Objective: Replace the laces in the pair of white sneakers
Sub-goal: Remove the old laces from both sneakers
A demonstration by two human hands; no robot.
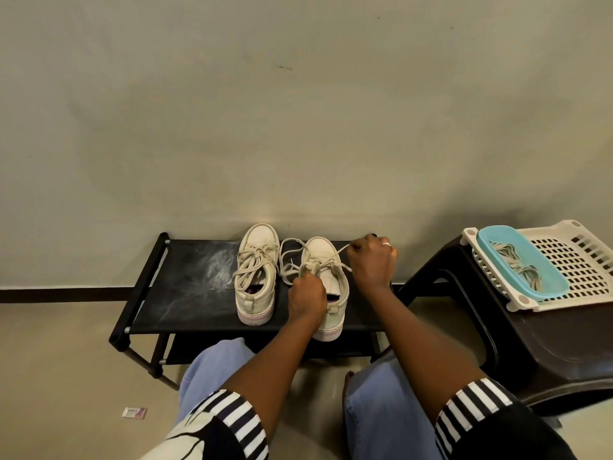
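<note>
Right hand (373, 260) pinches the grubby white flat lace (333, 255) taut, rightward off the white low-top sneaker (319, 248); left hand (306, 293) grips its crossings.

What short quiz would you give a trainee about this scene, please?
1. True or false: the left hand and the right hand both hold the lace of the sneaker nearer the white basket.
2. Where do the loose laces lie? A: on the floor. B: in the blue tub. C: inside a shoe.
3. Fill in: the second sneaker stands beside it on a black ___.
Key: 1 true; 2 B; 3 rack.
</note>
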